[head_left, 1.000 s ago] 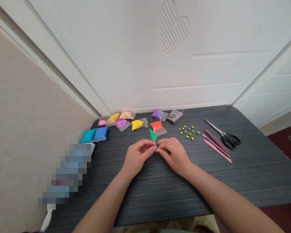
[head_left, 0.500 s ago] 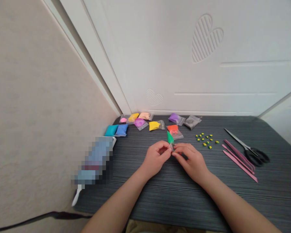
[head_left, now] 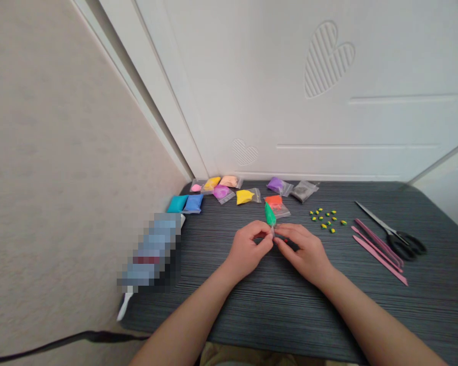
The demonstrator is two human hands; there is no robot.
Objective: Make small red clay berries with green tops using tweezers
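My left hand (head_left: 248,249) and my right hand (head_left: 304,250) meet above the dark striped table (head_left: 328,305). Both pinch the near end of a small clear bag of green clay (head_left: 269,215), which sticks up and away from my fingertips. Just beyond it lies a bag of orange-red clay (head_left: 275,202). A tiny red speck shows under my right fingers; what it is I cannot make out.
Several clay bags line the table's back edge: pink (head_left: 195,187), yellow (head_left: 245,196), purple (head_left: 278,185), grey (head_left: 302,190), blue (head_left: 193,203), teal (head_left: 176,204). Small yellow-green bits (head_left: 325,218), pink modelling tools (head_left: 377,246) and black scissors (head_left: 395,234) lie right. A blurred object (head_left: 150,251) sits left.
The camera swung left over the last second, shifting everything rightward in view. My hands stay together on the green bag; the bag now stands slightly more upright.
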